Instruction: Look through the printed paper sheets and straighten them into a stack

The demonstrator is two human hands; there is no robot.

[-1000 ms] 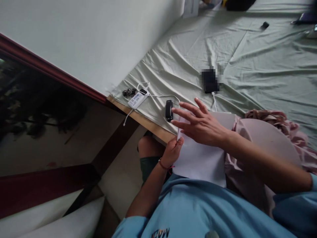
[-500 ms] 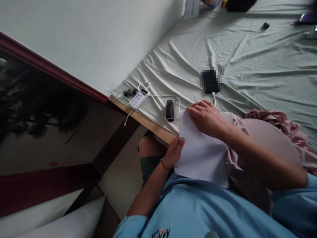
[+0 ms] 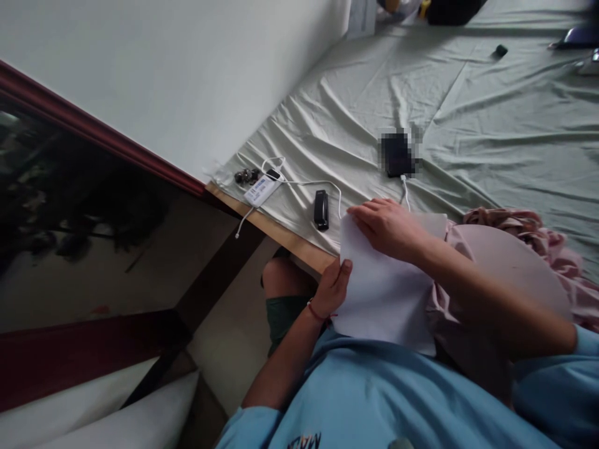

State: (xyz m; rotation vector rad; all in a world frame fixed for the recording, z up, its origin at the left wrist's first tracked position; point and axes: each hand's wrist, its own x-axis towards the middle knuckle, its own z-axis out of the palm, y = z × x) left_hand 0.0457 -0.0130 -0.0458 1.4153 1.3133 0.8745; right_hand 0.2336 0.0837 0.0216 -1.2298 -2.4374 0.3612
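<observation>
White paper (image 3: 384, 296) lies in front of me at the bed's edge, reaching down to my blue shirt. My left hand (image 3: 333, 288) grips its left edge, the thumb on top and the other fingers underneath. At the upper left corner, my right hand (image 3: 386, 226) has its fingers closed together over the top edge. The right thumb is hidden. A black stapler (image 3: 321, 210) rests on the sheet just left of that corner, apart from both hands.
A white power strip (image 3: 262, 187) with cables sits near the bed's wooden edge (image 3: 290, 240). A dark phone (image 3: 399, 154) on a white cable lies beyond my right hand. A pink cushion (image 3: 510, 268) and crumpled pink cloth (image 3: 561, 249) are at the right. A wall (image 3: 187, 75) rises at the left.
My right hand has slid slightly left and down along the paper's top edge. My left hand and the paper have shifted very slightly right.
</observation>
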